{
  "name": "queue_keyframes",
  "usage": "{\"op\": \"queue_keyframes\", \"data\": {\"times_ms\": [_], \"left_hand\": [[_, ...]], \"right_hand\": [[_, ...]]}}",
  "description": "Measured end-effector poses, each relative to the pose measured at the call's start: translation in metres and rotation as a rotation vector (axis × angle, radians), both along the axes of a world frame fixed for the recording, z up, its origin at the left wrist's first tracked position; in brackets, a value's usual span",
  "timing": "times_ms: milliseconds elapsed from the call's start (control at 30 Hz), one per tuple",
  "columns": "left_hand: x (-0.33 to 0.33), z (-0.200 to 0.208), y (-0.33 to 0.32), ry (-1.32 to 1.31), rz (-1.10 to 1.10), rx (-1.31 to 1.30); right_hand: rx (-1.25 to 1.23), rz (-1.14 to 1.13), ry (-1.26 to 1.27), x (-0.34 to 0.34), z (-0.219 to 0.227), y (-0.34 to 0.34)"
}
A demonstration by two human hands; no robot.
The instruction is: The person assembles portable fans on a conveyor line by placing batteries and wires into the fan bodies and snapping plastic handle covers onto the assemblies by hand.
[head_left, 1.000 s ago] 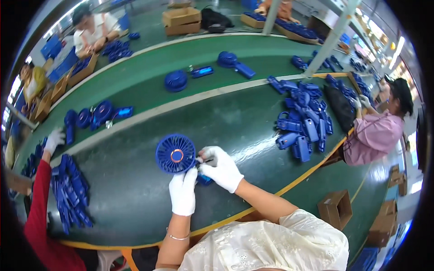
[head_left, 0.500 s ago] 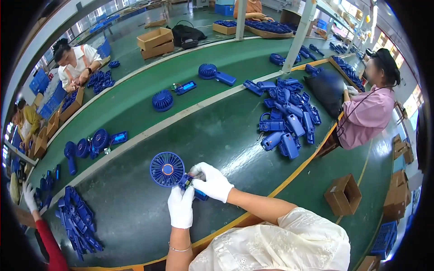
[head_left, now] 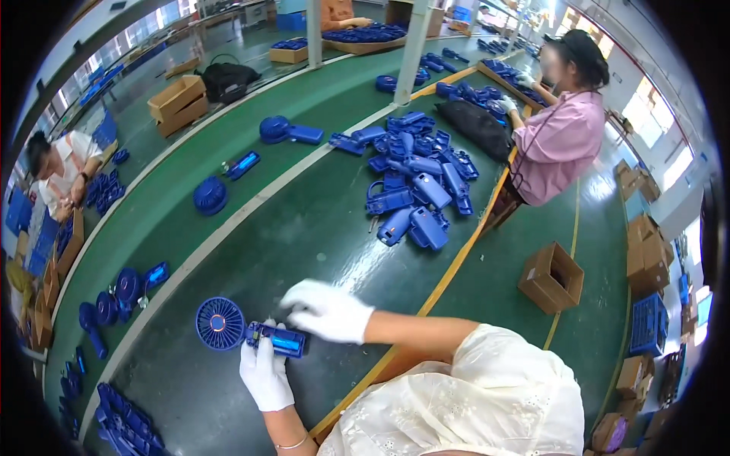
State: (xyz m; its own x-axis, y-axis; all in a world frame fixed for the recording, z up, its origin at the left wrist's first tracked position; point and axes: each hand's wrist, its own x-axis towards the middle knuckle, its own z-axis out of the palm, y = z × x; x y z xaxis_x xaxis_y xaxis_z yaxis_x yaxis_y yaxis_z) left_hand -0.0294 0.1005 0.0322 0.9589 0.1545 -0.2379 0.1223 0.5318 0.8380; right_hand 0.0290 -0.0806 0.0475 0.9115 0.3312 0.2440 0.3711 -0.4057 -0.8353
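Observation:
A blue hand-held fan (head_left: 243,330), with a round grille head and an open blue handle body, lies on the dark green table (head_left: 319,228) in front of me. My left hand (head_left: 265,372), in a white glove, grips the fan's handle from below. My right hand (head_left: 328,310), also gloved, hovers just above and to the right of the handle with fingers spread, holding nothing that I can see.
A heap of blue handle shells (head_left: 414,182) lies further up the table. A person in a pink top (head_left: 559,137) works at the right edge. More blue parts (head_left: 114,292) sit at the left and lower left. A cardboard box (head_left: 551,277) stands on the floor.
My right hand has lifted off the fan's handle and moved up to the right. The view has swung, so the table and the fan have shifted in the picture.

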Motion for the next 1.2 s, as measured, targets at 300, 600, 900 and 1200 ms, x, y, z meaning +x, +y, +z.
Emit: {"op": "queue_keyframes", "data": {"times_ms": [300, 600, 900, 1200], "left_hand": [[-0.003, 0.001, -0.001, 0.015, -0.016, -0.062], [0.002, 0.003, 0.007, 0.069, -0.078, -0.026], [-0.001, -0.017, 0.012, -0.004, -0.005, 0.129], [-0.004, -0.012, 0.006, 0.019, 0.013, 0.082]], "right_hand": [[-0.628, -0.434, -0.470, 0.059, 0.024, -0.149], [-0.970, -0.384, -0.216, 0.101, 0.032, -0.172], [-0.571, 0.178, -0.207, 0.046, 0.010, -0.066], [-0.633, 0.102, -0.226, 0.019, 0.015, -0.034]]}}
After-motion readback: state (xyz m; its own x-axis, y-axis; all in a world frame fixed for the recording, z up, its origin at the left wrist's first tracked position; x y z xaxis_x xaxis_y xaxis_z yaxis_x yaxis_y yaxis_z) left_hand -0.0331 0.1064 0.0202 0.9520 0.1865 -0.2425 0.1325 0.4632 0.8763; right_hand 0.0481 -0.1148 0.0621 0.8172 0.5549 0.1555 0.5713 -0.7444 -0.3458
